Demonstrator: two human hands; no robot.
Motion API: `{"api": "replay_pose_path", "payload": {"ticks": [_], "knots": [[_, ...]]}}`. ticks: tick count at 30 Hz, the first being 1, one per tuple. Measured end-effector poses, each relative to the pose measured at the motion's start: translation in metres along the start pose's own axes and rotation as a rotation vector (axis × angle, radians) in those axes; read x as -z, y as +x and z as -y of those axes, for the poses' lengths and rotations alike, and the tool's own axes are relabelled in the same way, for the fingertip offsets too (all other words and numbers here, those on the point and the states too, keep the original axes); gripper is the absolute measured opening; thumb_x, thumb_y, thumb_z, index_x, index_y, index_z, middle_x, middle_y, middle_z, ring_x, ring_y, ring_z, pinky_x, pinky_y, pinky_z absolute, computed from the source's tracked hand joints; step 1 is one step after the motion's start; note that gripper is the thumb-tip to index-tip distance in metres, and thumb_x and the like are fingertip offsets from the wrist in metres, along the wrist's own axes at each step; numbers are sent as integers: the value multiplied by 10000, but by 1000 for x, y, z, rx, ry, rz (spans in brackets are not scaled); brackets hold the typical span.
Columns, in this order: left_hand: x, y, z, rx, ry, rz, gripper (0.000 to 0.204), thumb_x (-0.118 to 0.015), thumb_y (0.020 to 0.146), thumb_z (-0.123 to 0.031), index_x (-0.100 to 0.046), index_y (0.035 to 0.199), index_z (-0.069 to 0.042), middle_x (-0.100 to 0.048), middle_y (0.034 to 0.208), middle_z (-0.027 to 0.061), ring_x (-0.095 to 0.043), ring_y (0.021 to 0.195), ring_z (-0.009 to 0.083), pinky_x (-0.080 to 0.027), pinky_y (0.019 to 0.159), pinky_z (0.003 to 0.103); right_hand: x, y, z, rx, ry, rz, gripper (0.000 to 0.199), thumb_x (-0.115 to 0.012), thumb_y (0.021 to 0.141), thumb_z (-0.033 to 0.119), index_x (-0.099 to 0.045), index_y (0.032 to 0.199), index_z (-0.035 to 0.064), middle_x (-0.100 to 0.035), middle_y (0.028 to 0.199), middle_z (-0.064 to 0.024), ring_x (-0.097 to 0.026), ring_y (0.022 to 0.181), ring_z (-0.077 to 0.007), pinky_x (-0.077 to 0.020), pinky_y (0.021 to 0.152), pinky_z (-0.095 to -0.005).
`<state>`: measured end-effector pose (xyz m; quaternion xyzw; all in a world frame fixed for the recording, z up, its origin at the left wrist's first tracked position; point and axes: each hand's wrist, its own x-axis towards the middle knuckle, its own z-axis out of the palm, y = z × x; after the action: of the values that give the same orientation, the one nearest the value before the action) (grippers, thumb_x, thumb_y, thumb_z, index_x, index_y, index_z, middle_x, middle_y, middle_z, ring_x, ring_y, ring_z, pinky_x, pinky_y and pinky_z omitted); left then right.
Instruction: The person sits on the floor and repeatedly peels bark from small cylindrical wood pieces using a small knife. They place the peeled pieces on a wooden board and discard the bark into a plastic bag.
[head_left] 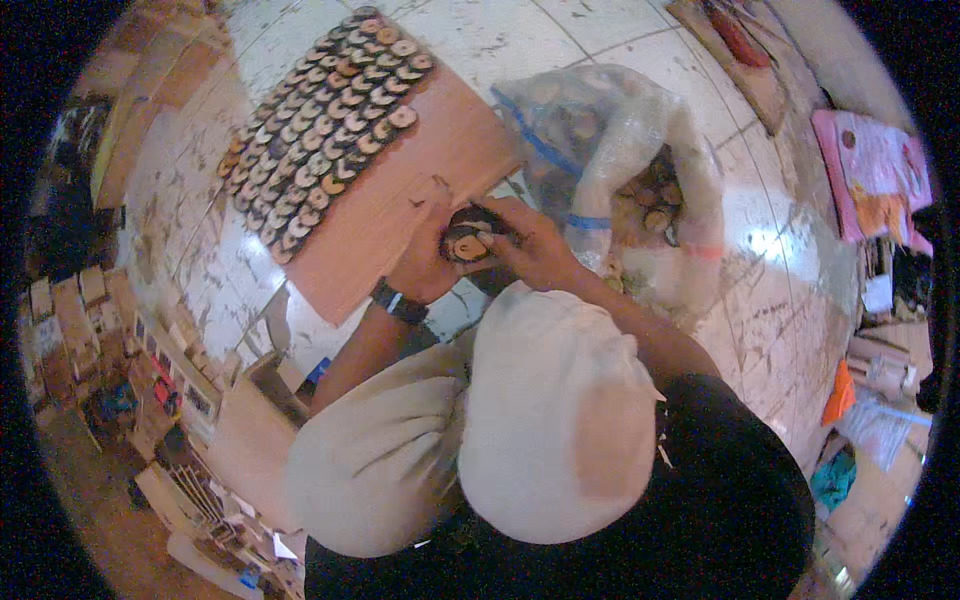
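Observation:
My left hand [425, 262], with a dark watch at the wrist, and my right hand [533, 245] meet around a small stack of round wood slices [466, 243]. Both hands grip the stack just above the near edge of a reddish-brown board [400, 215] on the tiled floor. Many wood slices [325, 130] lie in tidy rows on the far left part of that board. A clear plastic bag [610, 140] holding more wood slices [650, 195] sits right of my right hand.
My knees in light trousers [480, 420] fill the lower centre. Small boxes and cartons [170, 380] crowd the lower left. Pink cloth [870, 170] and papers lie at the right edge. A wooden plank [740, 60] rests at top right.

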<state>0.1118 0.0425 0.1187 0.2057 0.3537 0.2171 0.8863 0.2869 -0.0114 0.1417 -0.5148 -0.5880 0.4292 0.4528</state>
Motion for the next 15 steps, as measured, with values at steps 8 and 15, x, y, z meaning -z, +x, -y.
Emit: {"api": "replay_pose_path", "payload": {"ticks": [8,15], "knots": [[17,-11,9,1,-318,143,616,-331,944,-558,-467,1282,-61,-628,1057,152,-648,834,258,-567,634,311,-6,13,-13,-469,341,-109,296,-633,870,174,-632,1119,13,-685,943,-80,-636,806,-142,-521,717,-279],[26,-8,19,-18,-269,124,601,-312,948,-564,-496,1239,-72,-626,1082,146,-652,855,263,-560,639,314,-20,13,-35,-389,103,28,288,-605,888,212,-656,1072,-3,-694,865,-91,-642,728,-156,-516,670,-299]]}}
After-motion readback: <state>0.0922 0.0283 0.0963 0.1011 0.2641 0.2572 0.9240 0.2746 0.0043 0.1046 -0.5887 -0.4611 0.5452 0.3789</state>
